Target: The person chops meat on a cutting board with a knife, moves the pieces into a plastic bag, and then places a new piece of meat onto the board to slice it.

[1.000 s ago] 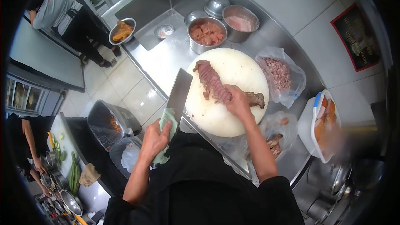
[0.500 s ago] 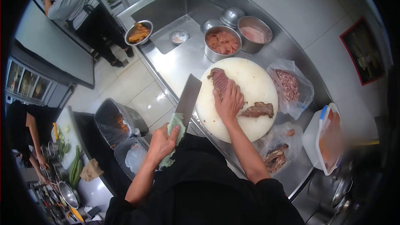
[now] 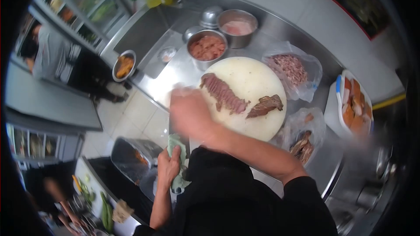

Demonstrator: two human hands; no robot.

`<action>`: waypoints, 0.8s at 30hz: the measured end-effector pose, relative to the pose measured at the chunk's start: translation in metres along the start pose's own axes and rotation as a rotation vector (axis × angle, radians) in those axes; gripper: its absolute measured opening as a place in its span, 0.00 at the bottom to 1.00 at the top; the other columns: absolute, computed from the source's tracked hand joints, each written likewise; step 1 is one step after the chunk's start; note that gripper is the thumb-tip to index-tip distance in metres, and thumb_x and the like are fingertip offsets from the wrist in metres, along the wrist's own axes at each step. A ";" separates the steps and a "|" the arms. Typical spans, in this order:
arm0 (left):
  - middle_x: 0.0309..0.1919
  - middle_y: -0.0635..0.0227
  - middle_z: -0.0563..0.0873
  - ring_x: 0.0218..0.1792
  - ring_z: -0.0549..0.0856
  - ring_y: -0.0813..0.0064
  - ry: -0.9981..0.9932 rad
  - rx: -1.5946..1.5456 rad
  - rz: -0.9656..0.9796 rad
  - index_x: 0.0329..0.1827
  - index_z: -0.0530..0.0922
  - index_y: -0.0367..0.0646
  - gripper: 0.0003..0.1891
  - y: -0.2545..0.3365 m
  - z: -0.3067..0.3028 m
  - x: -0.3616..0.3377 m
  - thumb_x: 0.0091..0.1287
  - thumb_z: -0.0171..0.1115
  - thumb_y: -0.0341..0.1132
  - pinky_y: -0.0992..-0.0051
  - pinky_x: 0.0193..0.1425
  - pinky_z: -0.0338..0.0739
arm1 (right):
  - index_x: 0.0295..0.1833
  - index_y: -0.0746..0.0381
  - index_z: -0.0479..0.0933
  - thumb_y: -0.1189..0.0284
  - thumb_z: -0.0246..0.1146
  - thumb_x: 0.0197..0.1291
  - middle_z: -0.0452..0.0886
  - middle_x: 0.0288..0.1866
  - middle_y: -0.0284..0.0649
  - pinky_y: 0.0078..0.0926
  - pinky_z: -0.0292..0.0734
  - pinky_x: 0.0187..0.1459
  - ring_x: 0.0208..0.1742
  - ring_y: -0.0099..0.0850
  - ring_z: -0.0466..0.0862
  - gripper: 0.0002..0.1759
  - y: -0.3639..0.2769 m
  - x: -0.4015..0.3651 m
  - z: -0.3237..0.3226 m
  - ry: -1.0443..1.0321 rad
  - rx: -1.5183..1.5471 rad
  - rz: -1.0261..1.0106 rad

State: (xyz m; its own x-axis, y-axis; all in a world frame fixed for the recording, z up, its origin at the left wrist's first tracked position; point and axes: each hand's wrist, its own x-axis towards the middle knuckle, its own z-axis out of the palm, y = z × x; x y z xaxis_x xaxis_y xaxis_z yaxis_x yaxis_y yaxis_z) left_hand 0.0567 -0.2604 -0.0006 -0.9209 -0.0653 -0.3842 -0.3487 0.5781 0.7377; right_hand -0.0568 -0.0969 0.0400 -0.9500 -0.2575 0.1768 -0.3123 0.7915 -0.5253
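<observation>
My left hand [image 3: 167,166] grips the handle of a cleaver [image 3: 176,127] through a green cloth [image 3: 180,179]. Over the upper part of the blade is my right hand [image 3: 190,111], smeared by motion, so its fingers cannot be made out. Sliced meat [image 3: 223,94] lies in a slanting row on the round white cutting board [image 3: 245,131]. Beside it on the board rests a darker, browned piece of meat [image 3: 265,106].
Metal pots of raw meat [image 3: 207,48] and pale contents [image 3: 237,28] stand behind the board. Bagged chopped meat [image 3: 291,67], bagged browned meat [image 3: 302,146] and a white tub [image 3: 336,116] are at the right. Two people work at the left, near a bin [image 3: 131,148].
My right hand has left the meat on the board and moved left to the cleaver's blade. The row of slices now shows uncovered. The view has shifted and tilted.
</observation>
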 end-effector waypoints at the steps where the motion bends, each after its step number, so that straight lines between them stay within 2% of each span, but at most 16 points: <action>1: 0.28 0.64 0.84 0.30 0.80 0.75 0.060 -0.062 0.182 0.40 0.81 0.30 0.25 -0.012 0.005 0.005 0.76 0.59 0.50 0.67 0.37 0.76 | 0.46 0.69 0.84 0.70 0.66 0.52 0.82 0.48 0.53 0.47 0.75 0.53 0.51 0.49 0.81 0.18 -0.048 0.006 -0.029 -0.157 0.104 0.016; 2: 0.28 0.64 0.84 0.30 0.80 0.75 0.035 -0.041 0.212 0.40 0.81 0.30 0.25 -0.004 0.004 0.007 0.76 0.59 0.50 0.67 0.37 0.76 | 0.50 0.70 0.83 0.69 0.65 0.53 0.82 0.48 0.56 0.48 0.75 0.56 0.49 0.50 0.82 0.20 -0.090 -0.001 -0.022 0.292 0.027 -0.310; 3: 0.28 0.62 0.85 0.30 0.81 0.74 0.045 0.003 0.062 0.42 0.83 0.30 0.23 0.010 0.003 0.003 0.76 0.59 0.48 0.68 0.37 0.76 | 0.54 0.72 0.81 0.65 0.66 0.54 0.82 0.49 0.58 0.53 0.74 0.58 0.49 0.50 0.81 0.25 -0.142 -0.003 -0.050 0.084 -0.503 -0.439; 4: 0.28 0.60 0.87 0.30 0.82 0.73 0.064 0.042 -0.091 0.43 0.84 0.31 0.21 0.018 0.004 0.002 0.77 0.60 0.46 0.68 0.36 0.77 | 0.53 0.72 0.81 0.61 0.68 0.53 0.82 0.50 0.57 0.56 0.74 0.57 0.50 0.49 0.80 0.28 -0.181 -0.014 -0.063 0.186 -0.694 -0.445; 5: 0.28 0.60 0.87 0.30 0.82 0.73 0.051 0.053 -0.075 0.43 0.84 0.31 0.21 0.017 0.006 0.007 0.77 0.60 0.46 0.68 0.36 0.77 | 0.54 0.72 0.81 0.61 0.68 0.53 0.82 0.50 0.57 0.56 0.74 0.57 0.50 0.49 0.80 0.28 -0.196 -0.021 -0.075 0.210 -0.707 -0.452; 7: 0.28 0.63 0.87 0.29 0.82 0.75 -0.012 -0.140 -0.050 0.42 0.85 0.31 0.21 0.010 0.006 0.018 0.77 0.60 0.46 0.71 0.34 0.76 | 0.55 0.72 0.80 0.63 0.68 0.53 0.81 0.51 0.57 0.56 0.75 0.58 0.51 0.50 0.80 0.28 -0.203 -0.024 -0.094 0.206 -0.696 -0.462; 15: 0.30 0.67 0.87 0.31 0.82 0.78 -0.054 -0.145 0.040 0.46 0.84 0.31 0.20 0.023 0.001 0.018 0.78 0.59 0.45 0.72 0.36 0.77 | 0.59 0.73 0.78 0.68 0.69 0.52 0.80 0.55 0.58 0.57 0.75 0.59 0.55 0.51 0.79 0.30 -0.194 -0.033 -0.116 0.161 -0.688 -0.431; 22: 0.33 0.58 0.89 0.37 0.86 0.73 -0.078 -0.043 0.020 0.51 0.84 0.34 0.21 0.023 0.003 0.024 0.78 0.57 0.47 0.68 0.45 0.80 | 0.63 0.74 0.76 0.72 0.70 0.51 0.78 0.59 0.58 0.58 0.76 0.61 0.59 0.53 0.79 0.32 -0.198 -0.049 -0.142 0.111 -0.705 -0.402; 24: 0.36 0.54 0.90 0.39 0.88 0.68 -0.114 -0.016 0.067 0.53 0.84 0.35 0.21 0.027 0.006 0.027 0.78 0.57 0.47 0.67 0.48 0.80 | 0.64 0.74 0.75 0.73 0.70 0.51 0.78 0.60 0.58 0.58 0.76 0.61 0.60 0.53 0.79 0.33 -0.199 -0.056 -0.150 0.083 -0.708 -0.391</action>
State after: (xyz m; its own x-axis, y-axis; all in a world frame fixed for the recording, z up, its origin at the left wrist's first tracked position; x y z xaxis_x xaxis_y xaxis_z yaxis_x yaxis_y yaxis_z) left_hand 0.0233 -0.2418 0.0060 -0.9167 0.0663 -0.3940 -0.2909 0.5651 0.7720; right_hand 0.0591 -0.1567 0.2593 -0.7604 -0.5683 0.3145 -0.5183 0.8227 0.2334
